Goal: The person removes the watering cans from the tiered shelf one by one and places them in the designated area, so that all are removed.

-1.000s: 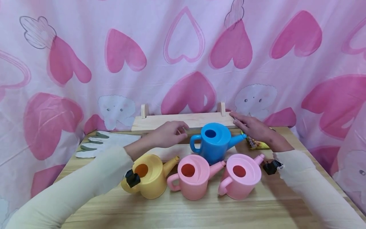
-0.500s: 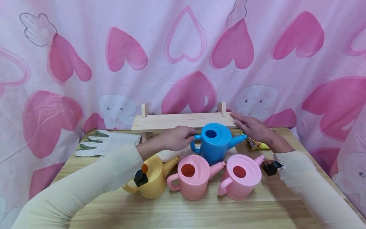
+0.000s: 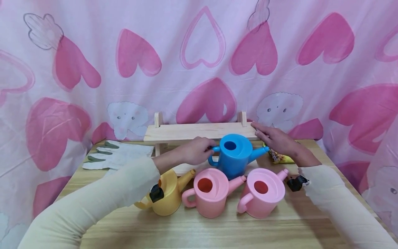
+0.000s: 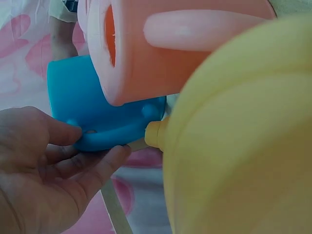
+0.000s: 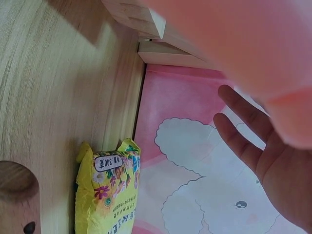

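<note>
My left hand point(image 3: 198, 151) pinches the handle of a blue watering can point(image 3: 235, 157). In the left wrist view, the thumb lies on one side of that handle and the fingers point(image 4: 100, 170) reach behind it. The can stands at the wooden shelf point(image 3: 199, 131), spout pointing right. With fingers extended, my right hand point(image 3: 276, 141) is at the right end of the shelf's upper board; whether it touches the wood is unclear. In front stand a yellow watering can point(image 3: 168, 193), a salmon-pink one point(image 3: 209, 193) and a lighter pink one point(image 3: 262, 193). My left forearm partly covers the yellow can.
White gloves point(image 3: 124, 155) with green-grey fingertips lie at the table's left. A yellow printed packet point(image 5: 108, 190) lies beyond my right wrist. Behind the table point(image 3: 199, 231) hangs a pink heart-patterned curtain point(image 3: 199, 41).
My left hand has moved right to the blue watering can's handle and its fingers have closed on it. The right hand and all the cans have stayed in place.
</note>
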The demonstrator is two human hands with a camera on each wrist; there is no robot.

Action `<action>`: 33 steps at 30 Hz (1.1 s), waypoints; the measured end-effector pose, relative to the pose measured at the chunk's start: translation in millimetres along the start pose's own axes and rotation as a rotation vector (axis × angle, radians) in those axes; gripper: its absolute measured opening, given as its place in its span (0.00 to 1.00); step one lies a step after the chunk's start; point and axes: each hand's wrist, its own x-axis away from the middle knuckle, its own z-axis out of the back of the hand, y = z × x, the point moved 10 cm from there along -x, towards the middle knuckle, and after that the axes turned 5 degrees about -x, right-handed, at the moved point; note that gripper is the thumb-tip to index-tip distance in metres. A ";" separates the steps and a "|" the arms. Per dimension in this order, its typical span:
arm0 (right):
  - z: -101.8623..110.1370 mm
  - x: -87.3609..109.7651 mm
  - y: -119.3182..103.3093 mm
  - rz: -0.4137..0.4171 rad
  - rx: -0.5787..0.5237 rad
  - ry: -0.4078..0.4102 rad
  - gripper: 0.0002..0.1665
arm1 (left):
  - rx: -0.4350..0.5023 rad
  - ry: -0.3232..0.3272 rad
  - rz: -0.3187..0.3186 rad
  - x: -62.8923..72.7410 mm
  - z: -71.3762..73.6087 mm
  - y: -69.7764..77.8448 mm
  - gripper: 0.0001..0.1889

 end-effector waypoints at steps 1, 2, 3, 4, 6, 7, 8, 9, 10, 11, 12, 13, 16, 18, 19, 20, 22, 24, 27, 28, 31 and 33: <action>0.3 0.3 -0.1 -0.002 0.001 0.000 0.37 | -0.004 0.005 -0.001 -0.6 0.4 -0.1 0.09; 0.7 0.4 0.3 -0.006 0.003 0.001 0.37 | -0.011 0.010 -0.002 -1.2 1.0 -0.1 0.09; 0.9 0.8 0.3 -0.007 0.006 0.001 0.37 | -0.016 0.014 -0.004 -1.6 1.4 0.2 0.09; 1.2 1.1 0.3 -0.010 0.009 0.002 0.37 | -0.024 0.016 -0.006 -1.8 1.8 0.7 0.08; 1.2 1.3 0.4 -0.012 0.012 -0.001 0.37 | -0.042 0.023 -0.011 -2.1 2.5 1.8 0.08; 1.1 1.3 0.5 -0.014 0.013 -0.002 0.37 | -0.050 0.028 -0.015 -2.3 2.8 2.6 0.07; 1.1 1.4 0.6 -0.016 0.012 -0.001 0.37 | -0.061 0.032 -0.020 -2.4 3.2 3.5 0.07; 1.0 1.6 0.8 -0.018 0.011 -0.002 0.38 | -0.066 0.035 -0.025 -2.5 3.3 4.2 0.07; 0.8 1.7 1.0 -0.020 0.009 -0.002 0.38 | -0.072 0.038 -0.029 -2.6 3.4 4.8 0.07; 0.5 1.7 1.0 -0.021 0.006 -0.004 0.38 | -0.075 0.041 -0.032 -2.6 3.5 5.0 0.07; 0.2 1.7 0.9 -0.021 0.003 -0.005 0.38 | -0.076 0.041 -0.035 -2.6 3.4 5.2 0.07; -0.1 1.7 1.0 -0.021 0.001 -0.006 0.38 | -0.077 0.042 -0.037 -2.5 3.4 5.3 0.08; -0.5 1.9 1.4 -0.021 0.000 -0.006 0.38 | -0.069 0.042 -0.044 -2.8 3.0 4.7 0.08; -0.3 2.0 1.4 -0.016 0.001 -0.003 0.37 | -0.067 0.046 -0.048 -3.0 3.4 4.2 0.08; -0.1 1.8 1.3 -0.015 0.003 -0.002 0.37 | -0.067 0.050 -0.050 -3.1 3.9 4.0 0.08; -0.2 1.5 1.6 -0.014 0.004 -0.002 0.37 | -0.066 0.054 -0.051 -3.1 4.6 3.8 0.08; -0.9 1.1 0.6 -0.007 0.006 -0.002 0.37 | -0.064 0.060 -0.055 -1.7 7.0 4.4 0.08; -1.8 0.9 -1.0 -0.001 0.001 -0.006 0.36 | -0.058 0.069 -0.066 -0.1 11.2 5.5 0.07; -2.0 1.2 -2.7 0.018 -0.031 0.000 0.35 | -0.041 0.084 -0.075 4.1 21.5 9.2 0.08; -1.8 1.2 -3.3 0.025 -0.045 0.002 0.35 | -0.039 0.094 -0.078 5.4 25.8 10.5 0.08; -0.9 0.1 -4.0 0.048 -0.085 0.009 0.34 | -0.045 0.133 -0.077 10.4 39.8 14.0 0.09; -0.5 -0.7 -4.3 0.054 -0.088 0.010 0.34 | -0.052 0.159 -0.074 14.3 48.1 14.8 0.10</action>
